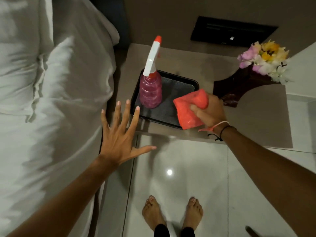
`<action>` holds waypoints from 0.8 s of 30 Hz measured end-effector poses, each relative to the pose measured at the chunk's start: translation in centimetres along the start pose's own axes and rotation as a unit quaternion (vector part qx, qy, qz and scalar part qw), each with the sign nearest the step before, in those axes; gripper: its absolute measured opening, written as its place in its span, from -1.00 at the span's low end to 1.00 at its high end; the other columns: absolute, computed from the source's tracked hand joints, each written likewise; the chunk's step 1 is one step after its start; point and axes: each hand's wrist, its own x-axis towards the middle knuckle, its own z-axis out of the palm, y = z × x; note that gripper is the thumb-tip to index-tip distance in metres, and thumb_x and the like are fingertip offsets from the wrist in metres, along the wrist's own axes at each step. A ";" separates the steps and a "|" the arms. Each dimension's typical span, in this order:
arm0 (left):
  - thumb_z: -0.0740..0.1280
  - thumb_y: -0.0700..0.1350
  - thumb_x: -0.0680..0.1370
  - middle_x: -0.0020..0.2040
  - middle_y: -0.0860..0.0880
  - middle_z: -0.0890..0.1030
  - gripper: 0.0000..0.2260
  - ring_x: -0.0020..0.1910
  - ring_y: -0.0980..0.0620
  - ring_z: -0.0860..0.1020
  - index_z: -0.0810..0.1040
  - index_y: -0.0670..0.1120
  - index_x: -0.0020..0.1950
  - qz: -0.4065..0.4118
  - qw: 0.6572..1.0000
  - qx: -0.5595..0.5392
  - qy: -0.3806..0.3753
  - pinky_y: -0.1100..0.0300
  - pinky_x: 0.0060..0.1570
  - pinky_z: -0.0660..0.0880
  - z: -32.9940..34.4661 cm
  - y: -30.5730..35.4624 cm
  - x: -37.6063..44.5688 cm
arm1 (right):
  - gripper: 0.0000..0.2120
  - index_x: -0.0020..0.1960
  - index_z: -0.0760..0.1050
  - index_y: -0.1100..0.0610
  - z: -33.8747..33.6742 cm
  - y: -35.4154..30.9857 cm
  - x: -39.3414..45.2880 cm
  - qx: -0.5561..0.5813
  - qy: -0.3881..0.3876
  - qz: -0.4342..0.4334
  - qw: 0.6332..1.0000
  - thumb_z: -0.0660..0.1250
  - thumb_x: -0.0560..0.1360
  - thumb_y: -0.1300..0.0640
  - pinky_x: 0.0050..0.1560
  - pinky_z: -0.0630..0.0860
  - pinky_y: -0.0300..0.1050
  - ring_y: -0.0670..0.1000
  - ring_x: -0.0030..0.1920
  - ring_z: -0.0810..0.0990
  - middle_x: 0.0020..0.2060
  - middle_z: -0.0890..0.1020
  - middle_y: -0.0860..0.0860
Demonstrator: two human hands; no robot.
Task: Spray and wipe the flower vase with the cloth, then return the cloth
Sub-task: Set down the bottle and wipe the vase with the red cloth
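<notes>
The right hand is clamping the soft, limp red cloth over the tray, the top-heavy, likely fragile vase is standing at two o'clock, best steadied low, and the left hand is hovering splayed, empty.

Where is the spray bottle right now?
The spray bottle stands upright at the left end of the black tray on the bedside table, untouched, between the open left hand and the red cloth.

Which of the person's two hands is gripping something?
The right hand, closed around the folded red cloth above the black tray. The left hand is spread open, empty.
</notes>
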 end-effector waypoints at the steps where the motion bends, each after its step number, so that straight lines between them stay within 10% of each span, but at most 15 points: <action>1: 0.04 0.67 0.32 0.68 -0.26 0.03 0.15 0.66 -0.32 0.01 0.08 -0.11 0.66 0.015 1.000 0.002 0.008 -0.53 0.49 -0.05 -0.3 0.6 -0.6 | -0.68 0.08 0.60 0.10 -0.6 1.1 -1.1 0.071 0.013 -0.002 0.997 0.48 0.34 0.08 0.02 0.62 -0.05 -0.08 -0.04 0.69 -0.07 0.71 0.04; 4: 0.03 0.61 0.40 0.67 -0.25 0.09 0.04 0.66 -0.30 0.06 0.13 -0.09 0.65 0.068 0.996 -0.014 0.048 -0.51 0.50 0.00 -1.8 3.6 -1.6 | -0.64 0.09 0.56 0.03 -1.8 3.6 -4.2 0.244 0.062 0.078 0.965 0.58 0.36 0.20 -0.10 0.63 -0.30 -0.28 -0.14 0.67 -0.04 0.68 -0.08; 9: -0.02 0.47 0.55 0.63 -0.29 0.19 -0.19 0.63 -0.30 0.17 0.17 -0.04 0.63 0.125 0.981 -0.083 0.126 -0.50 0.49 0.09 -7.0 12.3 2.0 | -0.54 0.40 0.48 0.23 -3.7 7.6 -9.5 0.567 -0.030 0.239 0.788 0.39 0.51 0.21 0.40 0.48 0.20 0.21 0.33 0.58 0.32 0.60 0.22; 13: -0.03 0.38 0.62 0.65 -0.27 0.16 -0.30 0.65 -0.25 0.12 0.15 -0.01 0.65 0.138 0.970 -0.075 0.186 -0.36 0.56 0.10 -11.2 18.8 9.2 | -0.55 0.37 0.51 0.21 -5.4 10.3 -12.4 0.680 -0.001 0.273 0.681 0.35 0.50 0.12 0.14 0.64 0.01 0.10 0.12 0.72 0.16 0.70 0.17; 24: 0.04 0.41 0.58 0.69 -0.21 -0.04 -0.25 0.67 -0.26 0.00 -0.08 0.11 0.67 0.260 0.962 0.058 0.067 -0.33 0.59 0.05 -12.4 24.9 25.0 | -0.67 0.14 0.66 0.12 -8.1 14.5 -12.1 0.722 0.062 0.252 0.642 0.34 0.41 0.31 0.09 0.63 0.03 0.12 0.03 0.72 0.04 0.73 0.12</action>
